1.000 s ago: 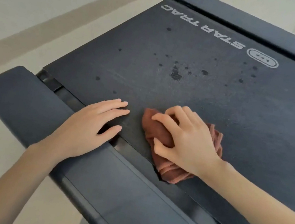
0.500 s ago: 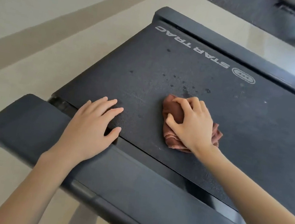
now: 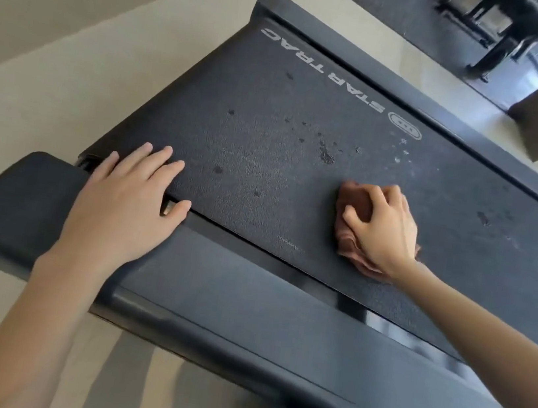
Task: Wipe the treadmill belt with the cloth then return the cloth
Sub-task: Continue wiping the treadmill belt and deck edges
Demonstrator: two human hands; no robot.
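Mid-wipe: the right hand (image 3: 384, 232) gripped the bunched brown cloth (image 3: 352, 199) on the spotted treadmill belt (image 3: 260, 157), the left hand (image 3: 122, 207) lay flat, grip open; the cloth's return remained.

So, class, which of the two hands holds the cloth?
The right hand, curled round the brown cloth on the belt; the left hand lies flat, empty.

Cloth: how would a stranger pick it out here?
Find the dark treadmill belt with white lettering. On its near right part, the right hand grips a crumpled cloth. It is the only reddish-brown thing there.
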